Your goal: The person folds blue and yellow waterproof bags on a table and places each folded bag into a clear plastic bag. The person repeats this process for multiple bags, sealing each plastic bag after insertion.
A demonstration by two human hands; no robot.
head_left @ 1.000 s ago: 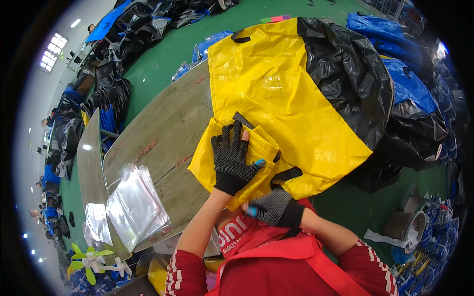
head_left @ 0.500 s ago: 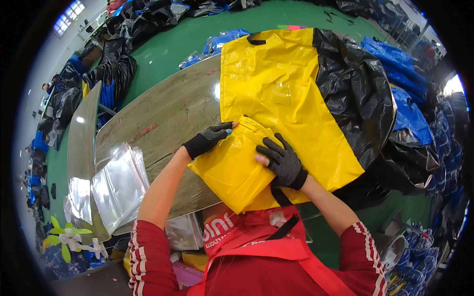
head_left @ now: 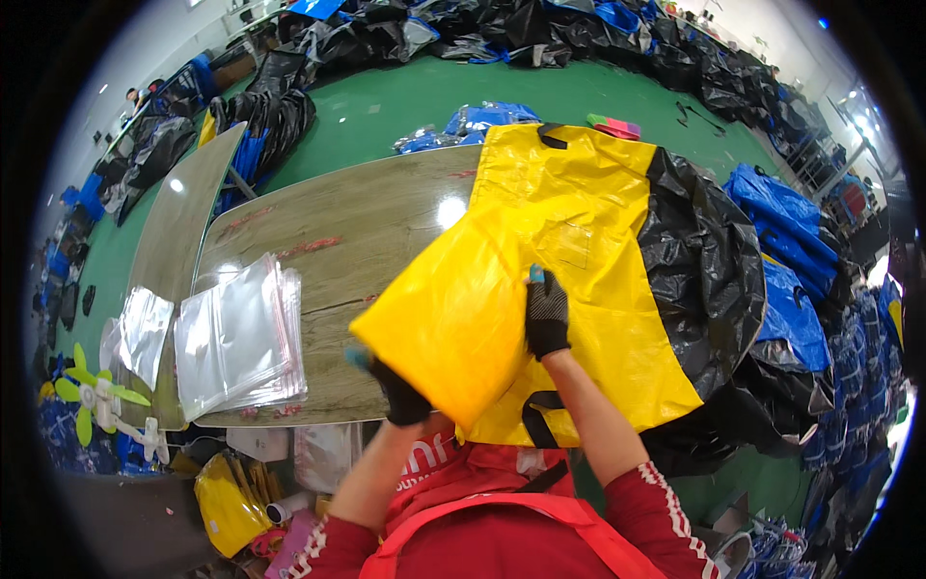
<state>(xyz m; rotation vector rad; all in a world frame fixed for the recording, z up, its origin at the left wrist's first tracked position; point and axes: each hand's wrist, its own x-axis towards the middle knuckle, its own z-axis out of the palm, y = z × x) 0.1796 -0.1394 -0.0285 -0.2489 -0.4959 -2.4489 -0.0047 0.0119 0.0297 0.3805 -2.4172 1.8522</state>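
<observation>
A folded yellow tarpaulin bundle (head_left: 449, 309) is lifted and tilted between my two gloved hands. My left hand (head_left: 397, 384) grips its lower left corner, with the fingers partly behind it. My right hand (head_left: 548, 314) holds its right edge, thumb and fingers closed along it. Both gloves are black with bare or coloured fingertips showing. Beneath and behind the bundle, a large yellow and black tarpaulin piece (head_left: 603, 328) with black strap handles lies spread over the right part of the table.
Clear plastic sleeves (head_left: 236, 338) are stacked on the wood-grain table (head_left: 338, 203). A green toy-like fan (head_left: 92, 391) stands at the left edge. Yellow folded pieces (head_left: 230, 507) lie below the table. Blue and black tarpaulins (head_left: 781, 222) are heaped to the right.
The folded bundle has been raised and turned in my hands. My left hand has shifted from its top edge to its lower left corner; my right hand now holds its right edge.
</observation>
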